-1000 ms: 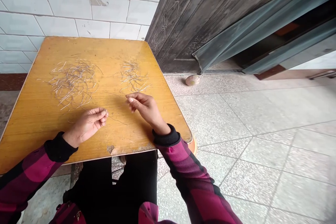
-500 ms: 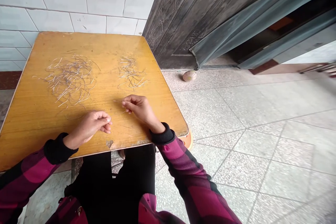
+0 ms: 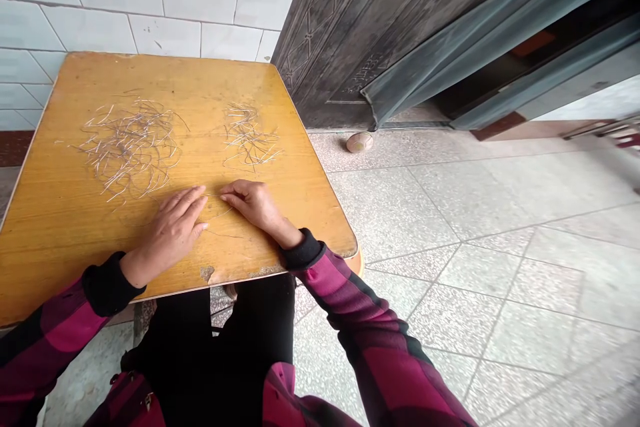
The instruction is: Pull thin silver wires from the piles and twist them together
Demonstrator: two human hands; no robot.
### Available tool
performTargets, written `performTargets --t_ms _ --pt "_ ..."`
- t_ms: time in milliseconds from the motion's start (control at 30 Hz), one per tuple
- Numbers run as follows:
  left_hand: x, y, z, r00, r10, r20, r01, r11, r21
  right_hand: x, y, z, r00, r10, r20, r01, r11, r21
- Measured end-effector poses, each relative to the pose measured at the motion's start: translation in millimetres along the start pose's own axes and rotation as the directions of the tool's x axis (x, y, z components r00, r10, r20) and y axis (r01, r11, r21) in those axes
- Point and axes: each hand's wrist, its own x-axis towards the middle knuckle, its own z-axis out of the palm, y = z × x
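My left hand (image 3: 170, 230) lies palm down on the wooden table (image 3: 295, 233), its fingers stretched out over the surface. Just to its right, my right hand (image 3: 255, 205) is closed in a pinch on a thin wire (image 3: 220, 215), which runs toward the left fingertips. Whether the left hand presses on that wire I cannot make out. Beyond the left hand spreads a large tangled pile of thin wires (image 3: 133, 147). A smaller heap of wires (image 3: 250, 137) lies past the right hand.
A white tiled wall (image 3: 165, 37) borders the table's far edge. To the right stand a dark carved door (image 3: 345, 33) and a grey-green curtain (image 3: 440, 60). A pale ball-like object (image 3: 359, 142) rests on the tiled floor (image 3: 425, 207).
My left hand has gone from a pinch to flat, moving forward onto the table with fingers extended. My right hand has shifted slightly left, toward it. Both wire piles stay put.
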Motion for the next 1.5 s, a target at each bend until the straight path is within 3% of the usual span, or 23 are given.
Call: performTargets --t_ms 133,300,367,500,633,733,867,1033,1333,1500 --pt "-0.2 -5.6 6.6 0.986 0.100 0.133 -0.122 0.979 0.164 1.9 1.7 -4.6 0.995 -0.069 -0.070 0.066 0.997 -0.037" --pt "0.3 -7.8 9.5 0.982 0.097 0.162 -0.132 0.967 0.217 -6.9 -3.0 -25.9 0.979 -0.063 -0.192 0.054 0.997 -0.052" --pt "1.2 -7.6 10.5 0.981 0.109 0.163 -0.143 0.965 0.217 -14.6 -6.1 -33.3 0.984 -0.103 -0.142 0.092 0.992 -0.083" --pt "1.8 -9.1 14.8 0.974 0.133 0.182 -0.167 0.969 0.183 -30.1 -9.7 -32.6 0.977 -0.193 0.086 0.208 0.948 -0.240" --pt "0.1 -10.0 19.2 0.972 0.131 0.198 -0.169 0.967 0.188 -41.2 -9.7 -18.1 0.959 -0.164 0.231 0.252 0.868 -0.427" --pt "-1.1 -7.7 20.8 0.976 0.114 0.185 -0.145 0.975 0.168 -46.0 -8.6 -11.8 0.946 -0.130 0.297 0.265 0.838 -0.477" --pt "-1.7 -4.2 21.5 0.983 0.077 0.164 -0.100 0.986 0.135 -47.0 -6.6 -17.8 0.945 -0.091 0.314 0.225 0.876 -0.427" --pt "-2.5 -4.8 22.5 0.982 0.091 0.163 -0.119 0.978 0.172 -46.1 -7.4 -27.9 0.968 -0.092 0.232 0.160 0.942 -0.296" --pt "-4.9 2.3 21.0 0.973 0.099 0.210 -0.177 0.902 0.394 -47.0 -6.2 -15.5 0.927 -0.058 0.372 0.249 0.836 -0.489" --pt "-8.7 6.2 24.5 0.979 0.105 0.177 -0.176 0.872 0.457 -51.5 -9.2 -13.0 0.930 -0.017 0.366 0.238 0.788 -0.568"
